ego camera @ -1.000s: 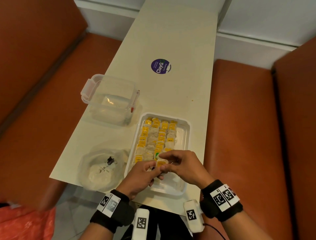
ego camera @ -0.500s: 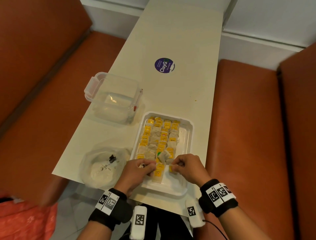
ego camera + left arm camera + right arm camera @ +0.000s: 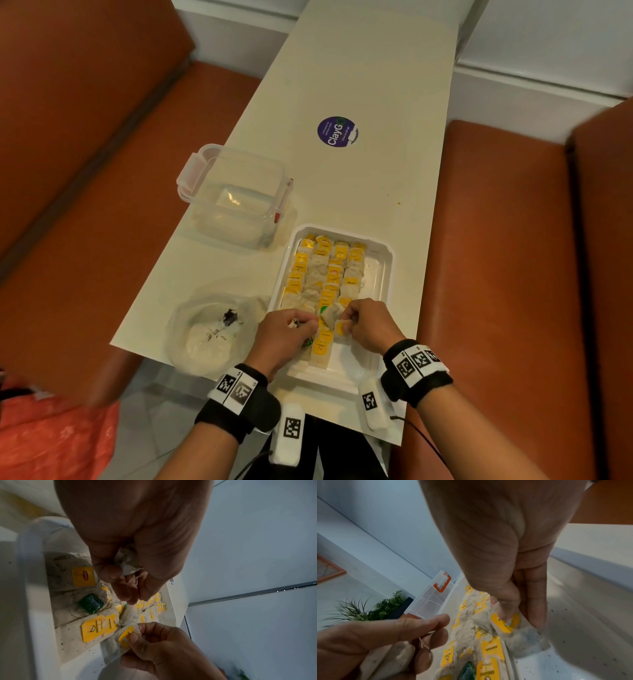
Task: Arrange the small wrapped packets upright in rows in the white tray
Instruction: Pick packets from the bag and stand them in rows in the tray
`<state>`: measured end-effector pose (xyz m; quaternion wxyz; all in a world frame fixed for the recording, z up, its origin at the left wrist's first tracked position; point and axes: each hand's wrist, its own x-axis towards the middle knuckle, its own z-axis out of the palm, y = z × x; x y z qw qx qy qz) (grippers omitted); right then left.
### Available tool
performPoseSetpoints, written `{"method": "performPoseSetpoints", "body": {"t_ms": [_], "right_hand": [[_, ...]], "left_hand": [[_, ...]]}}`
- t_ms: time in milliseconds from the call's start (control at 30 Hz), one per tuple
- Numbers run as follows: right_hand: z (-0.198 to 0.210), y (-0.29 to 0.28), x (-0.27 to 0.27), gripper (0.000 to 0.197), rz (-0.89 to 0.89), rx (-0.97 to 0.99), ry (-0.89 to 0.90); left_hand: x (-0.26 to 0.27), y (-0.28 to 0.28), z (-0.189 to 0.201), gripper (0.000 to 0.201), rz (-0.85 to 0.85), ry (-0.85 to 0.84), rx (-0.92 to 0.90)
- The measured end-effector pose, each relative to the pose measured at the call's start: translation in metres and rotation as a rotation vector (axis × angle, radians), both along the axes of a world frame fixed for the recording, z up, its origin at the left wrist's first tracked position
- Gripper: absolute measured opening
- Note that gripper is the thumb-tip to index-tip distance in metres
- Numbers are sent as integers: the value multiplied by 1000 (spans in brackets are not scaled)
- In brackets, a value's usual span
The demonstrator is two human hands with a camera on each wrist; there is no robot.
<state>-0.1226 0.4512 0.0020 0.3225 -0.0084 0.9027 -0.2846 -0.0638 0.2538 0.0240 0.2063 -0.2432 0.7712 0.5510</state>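
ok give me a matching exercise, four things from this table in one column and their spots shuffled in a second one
Things:
1. white tray
2. clear box
3. purple sticker
4. plastic bag

Places:
A. left of the tray, at the table's near edge
B. under both hands
C. beyond the tray, mid-table
D. just beyond the tray's far left corner

Pairs: 1-B, 2-D, 3-C, 4-A

white tray (image 3: 386,260): shallow, rectangular, long side running away from the viewer. packets (image 3: 323,274): pale paper tea bags with yellow tags, one green tag (image 3: 91,603), lying overlapped in rows from the tray's far end to its near half. one yellow-tagged packet (image 3: 118,641) lifted at the tray's near right; another (image 3: 127,562), crumpled, above the near left.
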Motion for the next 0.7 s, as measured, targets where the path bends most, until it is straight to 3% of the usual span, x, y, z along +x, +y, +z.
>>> {"method": "performPoseSetpoints", "body": {"t_ms": [167,333,433,533,700], "right_hand": [[-2,-2,0,7,-94,-26,29],[-4,-5,1,14,-162,1,5],[-5,-7,1,13,-187,8,7],[-6,-8,1,14,-210,9,8],[-6,-9,2,13,-206,19,22]], "left_hand": [[-17,10,-8,13,-171,64,-257],[-37,30,-21,18,-323,43,-422],[-43,37,-26,31,-328,38,-475],[-44,40,-28,25,-309,35,-505],[-45,34,-21,21,-197,54,-385]]}}
